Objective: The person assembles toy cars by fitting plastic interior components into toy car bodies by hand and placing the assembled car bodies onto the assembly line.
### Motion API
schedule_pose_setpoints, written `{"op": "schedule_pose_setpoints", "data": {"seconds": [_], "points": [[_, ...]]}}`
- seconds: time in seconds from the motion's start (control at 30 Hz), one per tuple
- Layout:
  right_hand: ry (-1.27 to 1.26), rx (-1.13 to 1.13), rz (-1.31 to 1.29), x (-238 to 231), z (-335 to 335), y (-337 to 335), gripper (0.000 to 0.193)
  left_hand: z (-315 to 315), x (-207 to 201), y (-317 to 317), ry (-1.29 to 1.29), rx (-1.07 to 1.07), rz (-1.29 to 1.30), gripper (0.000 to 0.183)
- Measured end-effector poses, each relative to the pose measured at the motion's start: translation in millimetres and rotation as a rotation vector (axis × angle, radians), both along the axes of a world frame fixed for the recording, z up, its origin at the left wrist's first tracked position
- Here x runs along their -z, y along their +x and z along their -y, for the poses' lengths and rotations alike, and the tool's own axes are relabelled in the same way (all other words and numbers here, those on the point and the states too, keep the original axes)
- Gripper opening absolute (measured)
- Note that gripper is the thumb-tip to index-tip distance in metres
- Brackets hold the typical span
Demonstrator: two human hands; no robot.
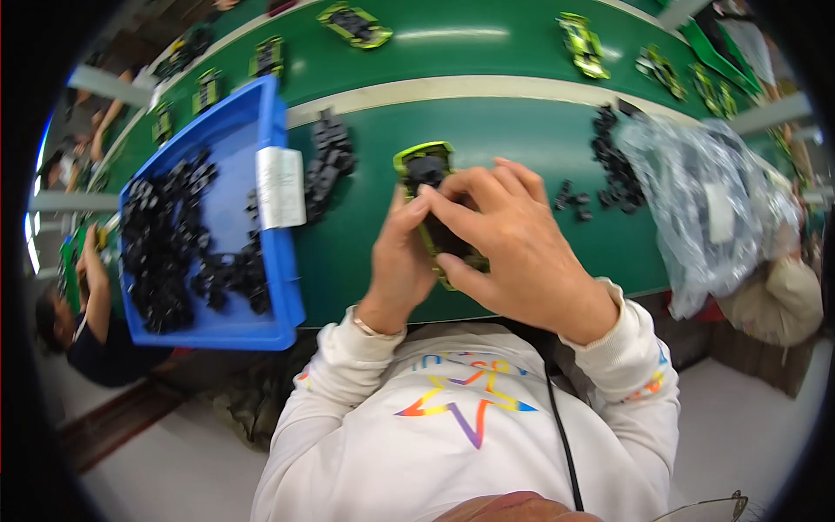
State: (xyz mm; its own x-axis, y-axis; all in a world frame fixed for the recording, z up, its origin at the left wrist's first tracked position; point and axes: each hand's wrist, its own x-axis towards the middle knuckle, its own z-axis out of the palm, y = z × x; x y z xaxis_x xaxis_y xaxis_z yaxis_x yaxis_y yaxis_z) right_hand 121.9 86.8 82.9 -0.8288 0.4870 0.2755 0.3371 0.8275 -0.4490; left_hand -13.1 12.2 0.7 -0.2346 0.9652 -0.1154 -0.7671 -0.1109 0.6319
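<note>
A lime-green toy car body (424,152) with black parts inside is held between my two hands, above the green worktable. My left hand (400,252) is closed round its left side, thumb near the black part at the upper end. From the right, my right hand (513,244) reaches over the body, its index finger and thumb on the inside. My fingers cover much of the car's middle, and whether a small part sits under the right fingertips cannot be made out. A row of black plastic parts (329,161) lies on the table to the left of the car.
At left stands a blue bin (283,261) with black parts and a white label. Loose black parts (617,165) and a clear plastic bag (696,200) lie at right. Beyond a pale rail, more green car bodies (355,24) rest on a green belt. Other people sit at both sides.
</note>
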Motion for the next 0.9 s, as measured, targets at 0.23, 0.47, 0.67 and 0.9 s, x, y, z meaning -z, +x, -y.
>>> {"op": "schedule_pose_setpoints", "data": {"seconds": [0.23,0.47,0.67,0.9], "points": [[-0.467,0.233,-0.434,41.5,-55.1,74.4,0.034,-9.9,-4.5,-2.4,-0.07,-0.002,-0.101,0.051],[-0.238,0.451,-0.048,61.4,-54.0,119.6,0.029,-19.0,0.7,-4.6,-0.099,-0.076,-0.128,0.048],[-0.149,0.495,-0.056,64.1,-60.6,118.0,0.031,-19.8,-6.9,7.7,-0.089,-0.092,-0.146,0.049],[-1.32,0.289,-0.597,21.6,-25.5,54.9,0.026,-14.1,-3.0,7.5,0.04,-0.1,-0.112,0.05]]}}
